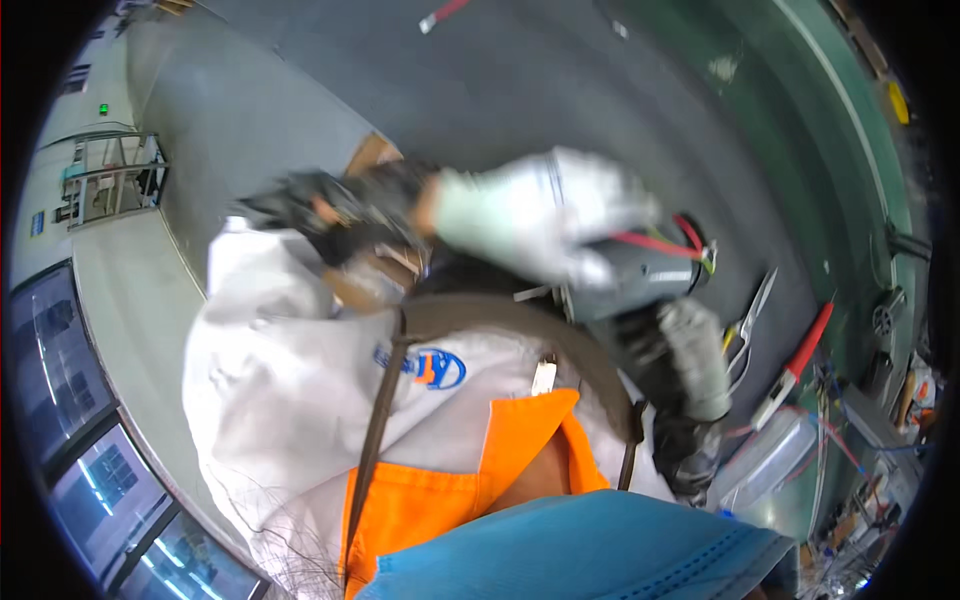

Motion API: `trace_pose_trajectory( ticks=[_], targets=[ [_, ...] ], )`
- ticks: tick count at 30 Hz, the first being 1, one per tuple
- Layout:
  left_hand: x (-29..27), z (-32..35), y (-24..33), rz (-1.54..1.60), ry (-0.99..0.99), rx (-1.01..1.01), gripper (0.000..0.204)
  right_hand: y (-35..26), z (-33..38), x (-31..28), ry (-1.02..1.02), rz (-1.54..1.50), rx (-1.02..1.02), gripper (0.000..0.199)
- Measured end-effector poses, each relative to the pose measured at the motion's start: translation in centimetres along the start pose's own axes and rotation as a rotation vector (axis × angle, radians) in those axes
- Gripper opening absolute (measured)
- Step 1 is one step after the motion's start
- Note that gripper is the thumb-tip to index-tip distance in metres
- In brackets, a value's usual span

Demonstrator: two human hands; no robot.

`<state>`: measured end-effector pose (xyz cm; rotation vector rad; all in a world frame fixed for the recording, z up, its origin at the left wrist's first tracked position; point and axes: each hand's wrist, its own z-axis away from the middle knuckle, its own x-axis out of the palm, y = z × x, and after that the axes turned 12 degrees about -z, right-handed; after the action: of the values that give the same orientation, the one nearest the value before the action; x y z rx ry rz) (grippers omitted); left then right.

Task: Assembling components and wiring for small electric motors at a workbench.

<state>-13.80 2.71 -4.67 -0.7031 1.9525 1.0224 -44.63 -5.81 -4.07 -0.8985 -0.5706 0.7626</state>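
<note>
A grey cylinder with a label, like a small motor (640,278), is held close in front of my chest. Red and yellow-green wires (690,240) come out of its far right end. My left hand (560,210), in a white glove with a pale green cuff, lies over the cylinder's upper left side near a red wire; motion smears its fingers. Against the lower right side of the cylinder, my right hand (693,350) is closed in a whitish glove, its fingertips partly hidden. Black oversleeves cover both forearms.
Scissors (748,330) and a red-handled tool (798,365) lie to the right on the dark table mat (480,80). Beyond them is a clear plastic box (765,460). Cardboard (372,152) shows behind my left arm. A short red piece (442,15) lies at the far side.
</note>
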Motion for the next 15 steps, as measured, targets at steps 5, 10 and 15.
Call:
trace_pose_trajectory(
  ticks=[5,10,15],
  targets=[
    [5.6,-4.6,1.2,0.029,0.275,-0.056,0.066,0.5,-1.4,-0.8,0.195,-0.315,-0.165,0.029],
    [10.0,-21.8,-4.2,-0.079,0.519,-0.453,0.047,-3.0,-8.3,-9.3,0.543,-0.275,-0.528,0.038],
    [14.2,-26.8,-21.1,0.027,0.297,0.036,0.024,-6.8,-5.7,-4.3,0.551,0.187,-0.599,0.042]
  ],
)
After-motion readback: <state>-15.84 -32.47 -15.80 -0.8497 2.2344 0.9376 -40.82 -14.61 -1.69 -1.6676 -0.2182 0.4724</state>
